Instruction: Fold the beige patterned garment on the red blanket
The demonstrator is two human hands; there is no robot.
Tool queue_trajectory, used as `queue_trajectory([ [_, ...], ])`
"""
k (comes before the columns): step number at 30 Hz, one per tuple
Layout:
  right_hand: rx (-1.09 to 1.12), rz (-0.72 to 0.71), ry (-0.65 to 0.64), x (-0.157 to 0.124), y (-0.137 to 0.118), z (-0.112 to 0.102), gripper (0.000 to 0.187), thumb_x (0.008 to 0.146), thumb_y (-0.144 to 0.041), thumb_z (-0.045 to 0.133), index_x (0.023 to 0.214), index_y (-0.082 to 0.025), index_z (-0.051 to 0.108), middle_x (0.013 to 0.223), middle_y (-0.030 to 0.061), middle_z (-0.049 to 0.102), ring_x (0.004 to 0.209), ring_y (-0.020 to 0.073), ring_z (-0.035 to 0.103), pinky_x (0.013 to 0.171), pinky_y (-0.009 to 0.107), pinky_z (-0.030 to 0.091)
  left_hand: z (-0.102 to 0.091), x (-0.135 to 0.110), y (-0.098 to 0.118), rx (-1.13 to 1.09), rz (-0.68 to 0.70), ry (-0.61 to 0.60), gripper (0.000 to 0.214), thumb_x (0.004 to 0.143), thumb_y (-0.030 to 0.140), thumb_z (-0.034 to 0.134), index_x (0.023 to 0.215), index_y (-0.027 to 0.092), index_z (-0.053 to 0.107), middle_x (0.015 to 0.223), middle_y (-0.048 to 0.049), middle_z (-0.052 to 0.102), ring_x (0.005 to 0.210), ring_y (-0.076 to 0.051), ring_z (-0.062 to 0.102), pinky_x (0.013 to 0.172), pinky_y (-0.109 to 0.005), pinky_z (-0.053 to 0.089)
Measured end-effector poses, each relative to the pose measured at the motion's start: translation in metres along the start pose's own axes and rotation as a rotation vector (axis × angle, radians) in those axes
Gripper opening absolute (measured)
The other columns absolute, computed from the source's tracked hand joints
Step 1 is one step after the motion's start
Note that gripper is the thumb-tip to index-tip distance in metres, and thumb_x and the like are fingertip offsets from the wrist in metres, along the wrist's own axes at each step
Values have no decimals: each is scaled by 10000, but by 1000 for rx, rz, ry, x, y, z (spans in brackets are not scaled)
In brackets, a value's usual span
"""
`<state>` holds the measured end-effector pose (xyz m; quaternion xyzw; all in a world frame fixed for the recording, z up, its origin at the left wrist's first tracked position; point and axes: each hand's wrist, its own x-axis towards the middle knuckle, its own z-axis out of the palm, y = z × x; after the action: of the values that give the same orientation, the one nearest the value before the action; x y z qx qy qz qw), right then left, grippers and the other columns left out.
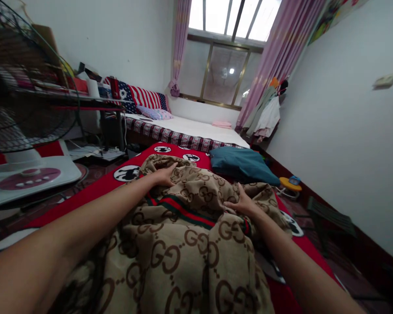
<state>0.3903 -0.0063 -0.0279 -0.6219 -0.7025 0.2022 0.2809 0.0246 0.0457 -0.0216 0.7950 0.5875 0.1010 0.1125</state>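
Observation:
A tan blanket (180,244) with brown double-G letters and a green-red-green stripe lies bunched up in front of me. My left hand (165,175) grips its far left part, thumb and a finger showing against the folds. Farther right, my right hand (243,203) holds the blanket from the side, thumb apart from the index finger; the remaining fingers are hidden. Under the blanket is a red bed cover (137,159) with black-and-white round prints. A teal pillow (244,163) rests just beyond my right hand.
To the left stand a fan (29,100) and a cluttered desk (101,99). A second bed (190,126) runs under the window. On the right are a yellow round stool (290,184), a dark folding stool (330,216) and hanging clothes (268,115).

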Motion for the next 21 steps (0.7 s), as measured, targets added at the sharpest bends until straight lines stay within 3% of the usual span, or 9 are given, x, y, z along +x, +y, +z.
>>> queue_trajectory([
  [3,-51,-144,-118,-5,-2,5,875,578,-320,798,1370,-129,481,1325,150,590,1222,312,551,1051,427,415,0,-20,16,-33,136,-21,907,683,463,705,1461,151,361,1435,-165,493,1278,-318,507,1010,-344,418],
  [5,-62,-212,-198,-14,-11,3,611,603,-264,755,1189,-149,628,1138,106,701,1063,307,643,949,418,483,-1,-39,31,-10,162,-15,706,693,465,699,1324,196,534,1289,-125,627,1164,-325,589,926,-348,461],
  [7,-79,-297,-199,-27,-21,-2,428,643,-240,702,1065,-178,680,1019,65,736,956,286,677,859,378,513,-2,-60,44,17,159,16,537,682,457,710,1155,211,638,1097,-99,710,1032,-323,643,830,-336,481],
  [10,-160,-431,-55,-47,-34,-18,331,660,-214,648,989,-198,681,968,43,730,917,271,677,791,334,505,-10,-93,53,-38,188,152,262,698,327,671,924,195,664,916,-66,717,902,-279,656,753,-306,473],
  [13,-252,-513,213,-53,-49,-45,293,648,-217,646,940,-198,654,926,54,709,873,270,666,742,321,489,-36,-113,50,-186,244,442,215,701,186,571,909,176,623,911,-27,685,865,-209,623,748,-275,466],
  [15,-286,-532,393,-40,-67,-68,252,683,-251,656,930,-205,638,912,60,699,845,262,654,749,327,484,-66,-111,47,-231,255,676,240,736,191,554,967,152,606,947,-23,663,876,-180,598,775,-264,462],
  [18,-289,-492,650,4,-102,-97,289,755,-305,672,1015,-190,620,1003,102,682,932,273,628,861,365,469,-117,-80,45,-139,203,974,221,838,241,534,1010,121,604,1007,-30,628,959,-155,560,906,-268,429],
  [19,-282,-477,658,22,-114,-103,387,776,-288,666,1135,-167,586,1141,138,642,1050,285,596,929,375,445,-131,-63,45,-100,166,1018,265,857,233,520,1080,113,595,1083,-43,611,1047,-161,538,974,-281,395],
  [21,-239,-346,556,56,-131,-108,798,721,-242,742,1404,-82,360,1414,234,426,1246,330,486,1009,404,405,-147,-29,43,-72,66,925,662,802,280,644,1390,107,397,1418,-109,410,1302,-228,384,1084,-323,317],
])
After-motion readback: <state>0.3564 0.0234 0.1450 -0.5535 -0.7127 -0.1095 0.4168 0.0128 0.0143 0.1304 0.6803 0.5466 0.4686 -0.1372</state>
